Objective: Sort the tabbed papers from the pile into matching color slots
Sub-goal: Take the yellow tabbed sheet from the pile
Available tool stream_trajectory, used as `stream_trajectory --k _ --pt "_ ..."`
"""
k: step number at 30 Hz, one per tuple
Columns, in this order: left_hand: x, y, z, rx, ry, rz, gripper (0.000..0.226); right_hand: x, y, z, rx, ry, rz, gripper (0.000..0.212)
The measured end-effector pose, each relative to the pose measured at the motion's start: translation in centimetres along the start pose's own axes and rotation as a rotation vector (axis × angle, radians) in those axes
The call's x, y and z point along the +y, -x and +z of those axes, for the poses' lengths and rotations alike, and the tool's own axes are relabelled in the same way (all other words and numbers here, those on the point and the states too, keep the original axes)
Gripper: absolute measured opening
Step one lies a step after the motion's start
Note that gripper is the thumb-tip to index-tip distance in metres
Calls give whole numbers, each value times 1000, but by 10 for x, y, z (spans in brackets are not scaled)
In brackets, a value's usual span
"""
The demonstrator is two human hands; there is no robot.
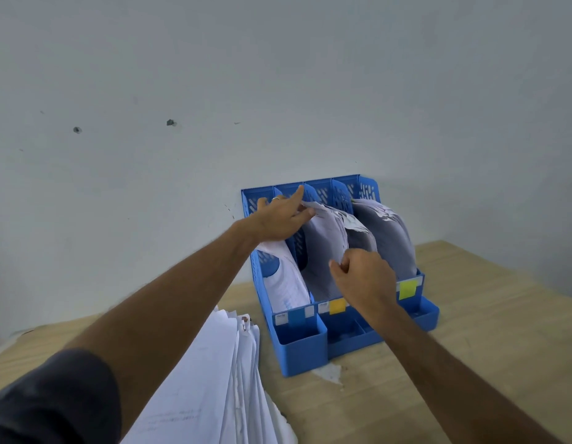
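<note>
A blue four-slot file organizer (302, 354) stands against the wall with curved white papers in its slots. Its front carries a blue tab (293, 317), an orange tab (337, 306) and a yellow-green tab (408, 289); my right arm hides the third slot's tab. My left hand (283, 217) reaches over the first slot and pinches the top edge of a paper (321, 238) in the orange-tab slot. Lower down, my right hand (363, 274), fingers curled, pinches the same paper's right edge. The unsorted paper pile (220, 373) lies fanned at the front left.
The organizer and pile sit on a light wooden table (454, 363), its right edge running off at the right. A plain grey wall (278, 91) rises directly behind the organizer. A small white scrap (329, 373) lies before the organizer's front.
</note>
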State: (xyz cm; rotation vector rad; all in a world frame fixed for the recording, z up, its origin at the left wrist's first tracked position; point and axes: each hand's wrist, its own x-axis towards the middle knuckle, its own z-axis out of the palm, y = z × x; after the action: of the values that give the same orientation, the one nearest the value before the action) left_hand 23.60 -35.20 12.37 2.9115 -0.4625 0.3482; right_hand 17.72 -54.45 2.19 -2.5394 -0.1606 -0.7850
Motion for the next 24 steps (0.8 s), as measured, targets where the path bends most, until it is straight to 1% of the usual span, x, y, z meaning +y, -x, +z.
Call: stream_trajectory --k 3,6,9,11,13,14,16,17,19,20,21,22,23,24 --pt "-8 25 -8 107 91 29 74 -19 4 -4 65 -164 -119 42" --pt "-20 64 -11 327 179 61 53 -49 16 -1 92 -306 -237 43" --pt "-47 110 -7 477 394 -9 30 -85 32 15 42 -439 -316 41" --pt "-68 143 -2 508 566 -121 23 -107 45 30 -29 -493 -327 32" --pt "-92 177 4 479 645 -240 21 -125 61 50 -169 -524 -338 21" --pt "-104 194 10 439 656 -301 16 -131 70 61 -256 -529 -340 24" --pt "-133 229 27 354 584 -431 7 -143 87 81 -423 -504 -324 38" --pt "-147 244 37 310 537 -500 9 -146 94 92 -476 -452 -315 47" --pt "-172 274 60 195 458 -660 13 -148 105 111 -528 -264 -312 63" --pt "-181 285 69 149 390 -708 32 -148 108 118 -528 -168 -305 68" --pt "-187 293 78 108 319 -730 59 -148 111 125 -526 -113 -290 71" --pt "-190 299 85 97 291 -738 81 -148 113 128 -523 -93 -274 73" --pt "-188 302 89 107 290 -750 94 -149 114 130 -518 -89 -261 75" --pt "-185 303 91 138 306 -768 99 -149 115 132 -506 -95 -252 75"
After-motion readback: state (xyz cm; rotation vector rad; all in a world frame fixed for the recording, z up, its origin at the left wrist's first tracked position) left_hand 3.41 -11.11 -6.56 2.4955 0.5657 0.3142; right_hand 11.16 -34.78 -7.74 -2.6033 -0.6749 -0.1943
